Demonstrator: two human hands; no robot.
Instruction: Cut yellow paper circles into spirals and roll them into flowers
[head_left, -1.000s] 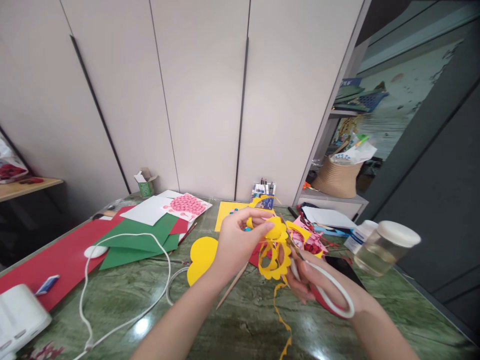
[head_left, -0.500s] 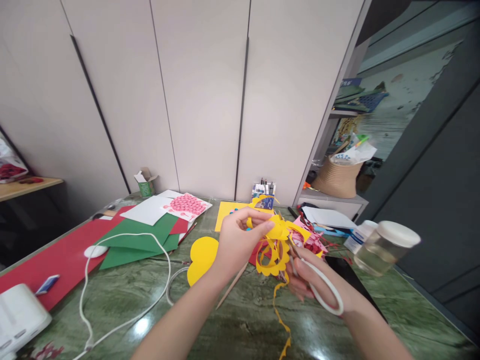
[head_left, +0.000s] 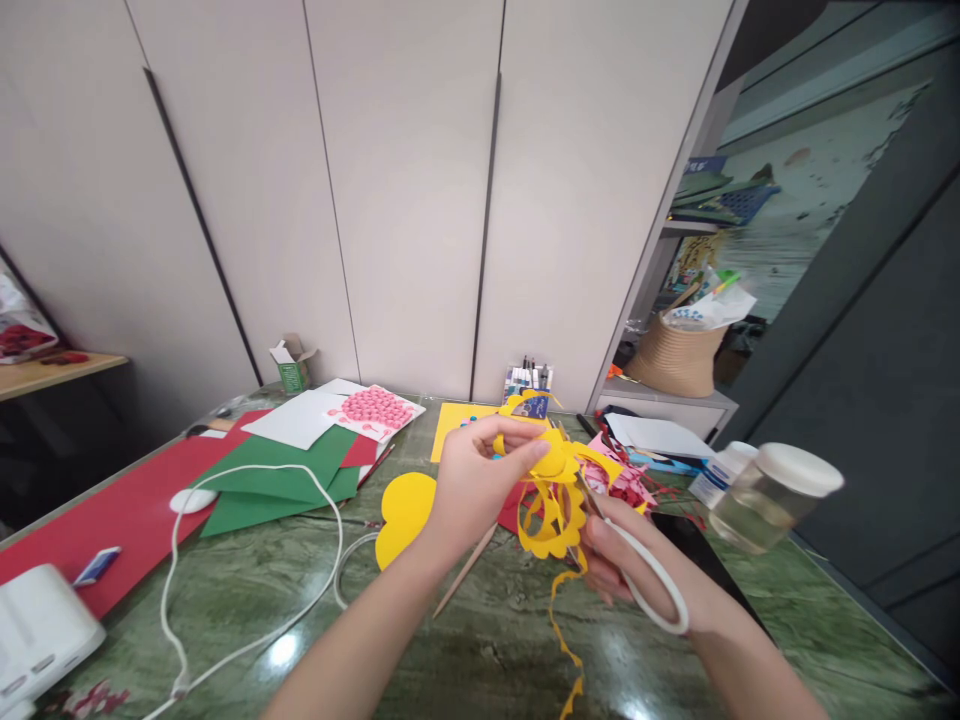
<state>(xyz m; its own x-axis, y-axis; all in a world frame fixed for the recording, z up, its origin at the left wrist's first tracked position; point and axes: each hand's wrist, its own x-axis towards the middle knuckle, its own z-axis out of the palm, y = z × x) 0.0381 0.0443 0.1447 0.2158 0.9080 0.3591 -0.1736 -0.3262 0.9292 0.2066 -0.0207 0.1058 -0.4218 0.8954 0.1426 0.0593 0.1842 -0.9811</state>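
My left hand is closed, pinching a yellow paper cut-out with scalloped edges above the green marble table. My right hand grips white-handled scissors, whose blades reach into the yellow paper from below right. A thin wavy yellow paper strip dangles from the cut-out toward the table's near edge.
A yellow heart-shaped paper lies left of my hands. Green sheets, red paper and a white cable lie to the left. A glass jar with a white lid, a black phone and paper scraps sit right. A pen holder stands behind.
The scissors' handles closed somewhat and my right hand moved slightly up-left toward the paper. The yellow cut-out turned a little in my left hand.
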